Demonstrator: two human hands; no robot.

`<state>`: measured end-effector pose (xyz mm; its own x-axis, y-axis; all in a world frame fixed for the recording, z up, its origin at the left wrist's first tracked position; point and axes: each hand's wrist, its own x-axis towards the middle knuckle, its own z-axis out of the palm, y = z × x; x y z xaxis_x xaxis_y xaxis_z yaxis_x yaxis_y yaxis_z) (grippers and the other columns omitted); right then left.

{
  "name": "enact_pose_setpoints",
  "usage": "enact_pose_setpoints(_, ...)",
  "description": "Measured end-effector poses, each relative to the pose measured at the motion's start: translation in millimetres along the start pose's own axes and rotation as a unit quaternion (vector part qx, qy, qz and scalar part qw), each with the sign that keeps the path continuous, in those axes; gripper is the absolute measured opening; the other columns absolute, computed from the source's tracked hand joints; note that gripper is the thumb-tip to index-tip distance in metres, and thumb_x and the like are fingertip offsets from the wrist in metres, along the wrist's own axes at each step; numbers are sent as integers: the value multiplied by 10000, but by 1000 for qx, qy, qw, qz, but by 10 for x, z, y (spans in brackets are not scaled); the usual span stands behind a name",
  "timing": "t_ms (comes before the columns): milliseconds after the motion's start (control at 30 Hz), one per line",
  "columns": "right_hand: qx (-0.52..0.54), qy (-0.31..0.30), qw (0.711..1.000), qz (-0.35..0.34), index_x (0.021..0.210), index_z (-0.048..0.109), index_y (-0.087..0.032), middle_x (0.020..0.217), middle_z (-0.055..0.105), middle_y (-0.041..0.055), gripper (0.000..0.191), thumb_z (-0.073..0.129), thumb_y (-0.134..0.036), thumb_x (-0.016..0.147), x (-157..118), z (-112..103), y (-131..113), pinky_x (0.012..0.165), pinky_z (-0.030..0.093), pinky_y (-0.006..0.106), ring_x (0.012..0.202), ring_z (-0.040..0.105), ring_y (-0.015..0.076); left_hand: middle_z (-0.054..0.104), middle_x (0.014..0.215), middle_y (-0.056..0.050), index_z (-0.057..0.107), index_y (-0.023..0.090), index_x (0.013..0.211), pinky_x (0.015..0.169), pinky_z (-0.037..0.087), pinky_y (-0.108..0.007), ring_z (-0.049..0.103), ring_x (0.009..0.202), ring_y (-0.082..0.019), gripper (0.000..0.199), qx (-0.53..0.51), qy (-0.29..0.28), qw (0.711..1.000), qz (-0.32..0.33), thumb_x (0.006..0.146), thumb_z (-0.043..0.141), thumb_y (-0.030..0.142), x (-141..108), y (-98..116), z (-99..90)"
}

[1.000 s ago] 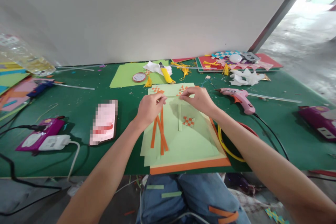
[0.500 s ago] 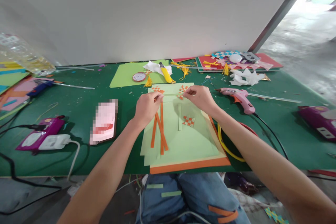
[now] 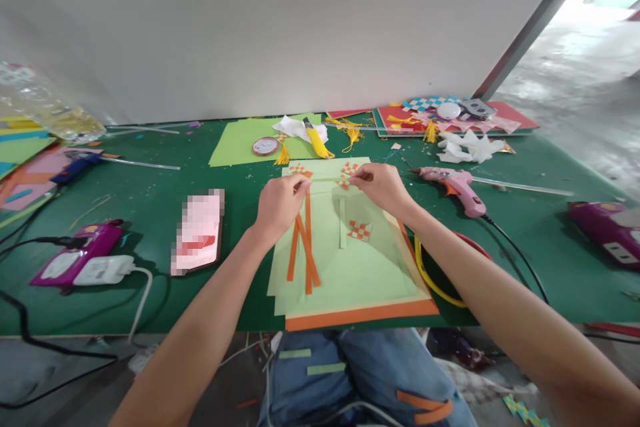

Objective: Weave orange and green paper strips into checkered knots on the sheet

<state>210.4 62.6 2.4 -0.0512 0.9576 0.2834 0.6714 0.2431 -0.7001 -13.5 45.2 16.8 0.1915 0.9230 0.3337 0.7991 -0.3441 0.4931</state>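
The person's left hand (image 3: pixel 280 203) and right hand (image 3: pixel 383 185) each pinch one end of a thin light green paper strip (image 3: pixel 327 180), stretched level between them over the far edge of a stack of light green sheets (image 3: pixel 350 260). The left fingers also close on the tops of several orange strips (image 3: pixel 304 247), which fan down toward six o'clock across the sheets. Just beside the right fingertips, at ten o'clock from the hand, lies a small orange-and-white woven square (image 3: pixel 346 173); a second woven square (image 3: pixel 359 231) rests on the sheets at six o'clock from the held strip, touching an upright green strip (image 3: pixel 343 223). At three o'clock from the right hand, well apart, a pink glue gun (image 3: pixel 453 185) lies on the green table (image 3: pixel 150 280). A yellow-handled cutter (image 3: pixel 317 140) sits at twelve o'clock.
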Motion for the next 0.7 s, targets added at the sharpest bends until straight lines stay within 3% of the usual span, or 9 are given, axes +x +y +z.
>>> enact_pose_setpoints(700,-15,4,1000,7,667,696,-176,675,701,31,105,653,-210,756,-8,-13,-14,622,400,262,629,597,143,700,711,-18,673,206,733,628,403,-253,598,610,-159,239,16,-1,1000,-14,898,509,260,-10,35,-16)
